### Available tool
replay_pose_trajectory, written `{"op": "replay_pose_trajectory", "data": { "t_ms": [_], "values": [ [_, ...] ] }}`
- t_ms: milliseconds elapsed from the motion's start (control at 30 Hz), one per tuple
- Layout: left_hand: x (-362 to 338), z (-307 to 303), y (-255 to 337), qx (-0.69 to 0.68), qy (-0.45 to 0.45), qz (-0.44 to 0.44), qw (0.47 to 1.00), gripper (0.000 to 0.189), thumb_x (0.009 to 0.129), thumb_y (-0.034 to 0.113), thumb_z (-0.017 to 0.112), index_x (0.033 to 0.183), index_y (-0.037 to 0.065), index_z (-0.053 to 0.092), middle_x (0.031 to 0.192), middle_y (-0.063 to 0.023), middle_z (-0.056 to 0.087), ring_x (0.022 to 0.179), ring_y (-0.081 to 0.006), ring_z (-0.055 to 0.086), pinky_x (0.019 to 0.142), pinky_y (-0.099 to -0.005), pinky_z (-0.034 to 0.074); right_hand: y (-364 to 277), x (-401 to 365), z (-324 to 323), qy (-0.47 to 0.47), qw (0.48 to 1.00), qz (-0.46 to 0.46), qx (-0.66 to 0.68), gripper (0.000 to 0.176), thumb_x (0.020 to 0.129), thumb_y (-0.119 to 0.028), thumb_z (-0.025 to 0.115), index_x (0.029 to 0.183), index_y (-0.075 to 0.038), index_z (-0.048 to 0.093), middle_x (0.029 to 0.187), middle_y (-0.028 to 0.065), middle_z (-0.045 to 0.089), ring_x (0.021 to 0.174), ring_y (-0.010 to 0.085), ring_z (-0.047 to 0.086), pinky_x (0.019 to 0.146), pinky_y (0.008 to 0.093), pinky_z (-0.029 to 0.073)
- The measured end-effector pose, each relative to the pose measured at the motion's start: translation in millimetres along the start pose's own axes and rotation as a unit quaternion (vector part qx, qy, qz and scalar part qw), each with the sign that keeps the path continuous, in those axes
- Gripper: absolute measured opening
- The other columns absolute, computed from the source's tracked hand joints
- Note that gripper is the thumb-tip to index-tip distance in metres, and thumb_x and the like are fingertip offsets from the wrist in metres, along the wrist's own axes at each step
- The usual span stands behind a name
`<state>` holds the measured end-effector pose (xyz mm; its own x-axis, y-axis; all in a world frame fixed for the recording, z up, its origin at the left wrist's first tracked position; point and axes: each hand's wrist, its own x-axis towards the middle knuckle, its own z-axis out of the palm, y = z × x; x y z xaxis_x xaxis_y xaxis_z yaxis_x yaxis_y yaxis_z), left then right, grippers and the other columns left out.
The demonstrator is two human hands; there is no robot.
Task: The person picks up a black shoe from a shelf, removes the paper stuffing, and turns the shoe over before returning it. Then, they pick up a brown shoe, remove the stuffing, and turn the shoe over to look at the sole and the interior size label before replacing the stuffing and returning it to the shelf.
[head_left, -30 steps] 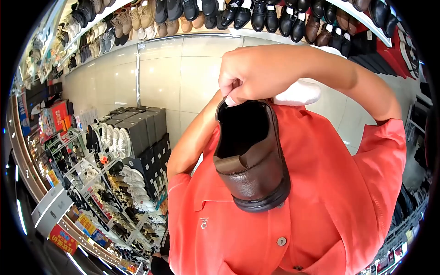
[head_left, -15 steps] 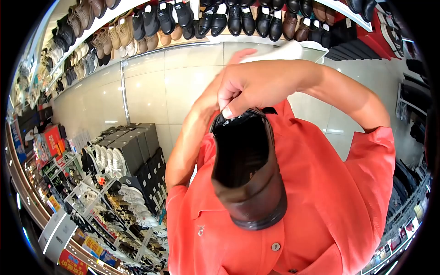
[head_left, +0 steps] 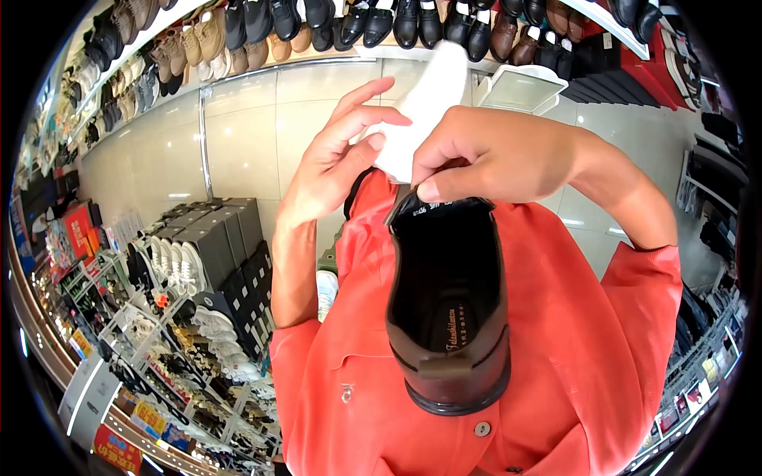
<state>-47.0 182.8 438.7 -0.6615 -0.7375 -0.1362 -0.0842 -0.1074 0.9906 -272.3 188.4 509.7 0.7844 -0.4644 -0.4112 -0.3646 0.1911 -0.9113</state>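
A dark brown leather shoe point(head_left: 448, 373) is in front of my chest, heel toward me, its black inside and gold insole lettering showing. With thumb and bent fingers, my right hand point(head_left: 496, 159) pinches the tongue end of its opening. My left hand point(head_left: 329, 159) is beyond the shoe at the left, thumb and index finger against a long white piece point(head_left: 432, 99), which looks like shoe stuffing. The other visible finger of that hand is stretched away. The white piece points up and away, its lower end beside my right fingers. The shoe's toe is hidden.
Shelves of black and brown shoes point(head_left: 377, 28) run along the far side. Stacked dark shoe boxes point(head_left: 218, 238) and a rack with white shoes point(head_left: 186, 266) stand at the left. A low white-framed mirror point(head_left: 520, 87) is on the tiled floor point(head_left: 246, 127).
My left hand has come out from behind my right hand toward the left. The white piece has swung more upright. The shoe and right hand have shifted slightly right and down.
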Motion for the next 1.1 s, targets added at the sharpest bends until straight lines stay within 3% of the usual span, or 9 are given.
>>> {"op": "replay_pose_trajectory", "data": {
  "t_ms": [133, 200, 267, 367, 533, 633, 767, 833, 1100],
  "values": [
    [-5.3, 2.4, -15.7, -0.095, -0.021, 0.003, 0.995, 0.02, 0.091, 0.013, 0.055, 0.107, 0.007, 0.064, 0.15, -0.0166, 0.032, 0.135, -0.026, 0.036, 0.102, -0.0366, 0.035, -0.3, -2.1, -0.5, 0.002, 1.0, 0.017, -0.014, 0.029, 0.087, -0.015, 0.054, 0.063, 0.001, 0.05, 0.053, 0.0019, 0.038, 0.049, 0.0111, 0.036, 0.049, 0.0302, 0.031],
    [-8.4, 4.7, -14.3, -0.155, -0.083, 0.065, 0.982, 0.024, 0.087, 0.024, 0.062, 0.104, 0.007, 0.065, 0.15, -0.0207, 0.028, 0.136, -0.0285, 0.035, 0.101, -0.0379, 0.035, 0.3, -3.8, -1.8, 0.007, 0.998, 0.057, -0.004, 0.024, 0.091, -0.016, 0.057, 0.077, 0.003, 0.059, 0.06, -0.0024, 0.044, 0.056, 0.0067, 0.036, 0.05, 0.0252, 0.032],
    [-16.4, 11.5, -7.2, -0.171, -0.069, 0.062, 0.981, 0.027, 0.08, 0.027, 0.068, 0.098, 0.007, 0.067, 0.151, -0.0239, 0.025, 0.136, -0.0322, 0.033, 0.104, -0.0409, 0.032, 3.2, -2.2, 0.1, 0.006, 0.998, 0.059, 0.009, 0.024, 0.091, -0.016, 0.057, 0.077, 0.004, 0.06, 0.06, -0.0023, 0.045, 0.056, 0.0066, 0.036, 0.051, 0.025, 0.032],
    [-27.5, 12.2, 2.5, -0.047, -0.034, 0.054, 0.997, 0.013, 0.076, 0.015, 0.068, 0.084, 0.005, 0.067, 0.149, -0.0231, 0.027, 0.137, -0.0349, 0.029, 0.108, -0.0426, 0.026, 3.1, 0.4, 4.8, 0.005, 0.998, 0.065, 0.022, 0.022, 0.091, -0.015, 0.058, 0.079, 0.004, 0.061, 0.061, -0.0022, 0.045, 0.057, 0.0065, 0.037, 0.051, 0.0248, 0.032],
    [-39.7, 20.0, 10.0, 0.046, 0.018, 0.075, 0.996, 0.009, 0.083, 0.01, 0.062, 0.078, 0.003, 0.063, 0.144, -0.0207, 0.034, 0.132, -0.0317, 0.035, 0.104, -0.0416, 0.03, -5.6, -5.9, 15.8, 0.036, 0.995, 0.085, 0.033, 0.017, 0.084, -0.011, 0.057, 0.073, 0.003, 0.059, 0.057, 0.0012, 0.048, 0.053, 0.0094, 0.043, 0.05, 0.0283, 0.036],
    [-45.2, 29.8, 13.9, 0.053, 0.057, 0.07, 0.994, 0.012, 0.086, 0.008, 0.058, 0.076, 0.002, 0.062, 0.141, -0.0193, 0.038, 0.125, -0.0279, 0.04, 0.098, -0.0387, 0.035, -3.1, -16.6, 23.6, 0.104, 0.994, -0.005, 0.016, 0.019, 0.079, -0.013, 0.062, 0.081, 0.006, 0.06, 0.063, 0.0027, 0.054, 0.059, 0.0094, 0.05, 0.056, 0.0264, 0.042],
    [-46.1, 30.8, 16.4, 0.047, 0.085, 0.071, 0.993, 0.014, 0.087, 0.007, 0.057, 0.075, 0.002, 0.062, 0.139, -0.0184, 0.041, 0.116, -0.0222, 0.046, 0.092, -0.0333, 0.04, 1.9, -24.7, 29.9, 0.168, 0.982, -0.044, -0.073, 0.017, 0.081, -0.012, 0.06, 0.082, 0.005, 0.061, 0.063, 0.0029, 0.053, 0.06, 0.0078, 0.048, 0.057, 0.0244, 0.041],
    [-45.8, 29.9, 17.6, 0.037, 0.083, 0.056, 0.994, 0.014, 0.087, 0.006, 0.057, 0.075, 0.001, 0.061, 0.139, -0.0182, 0.041, 0.115, -0.0212, 0.046, 0.091, -0.0326, 0.04, 2.4, -25.3, 27.1, 0.14, 0.987, 0.073, 0.025, 0.016, 0.084, -0.013, 0.06, 0.081, 0.003, 0.062, 0.064, 0.0019, 0.054, 0.061, 0.006, 0.048, 0.057, 0.023, 0.04],
    [-41.8, 27.1, 13.5, 0.024, 0.072, 0.045, 0.996, 0.014, 0.086, 0.003, 0.055, 0.073, 0.0, 0.059, 0.14, -0.0168, 0.041, 0.111, -0.0186, 0.048, 0.087, -0.0302, 0.041, 19.8, -23.6, 36.1, 0.167, 0.947, 0.059, 0.267, 0.016, 0.09, -0.014, 0.06, 0.086, 0.0, 0.067, 0.075, -0.0045, 0.058, 0.073, 0.0031, 0.05, 0.069, 0.0201, 0.04]
  ]
}}
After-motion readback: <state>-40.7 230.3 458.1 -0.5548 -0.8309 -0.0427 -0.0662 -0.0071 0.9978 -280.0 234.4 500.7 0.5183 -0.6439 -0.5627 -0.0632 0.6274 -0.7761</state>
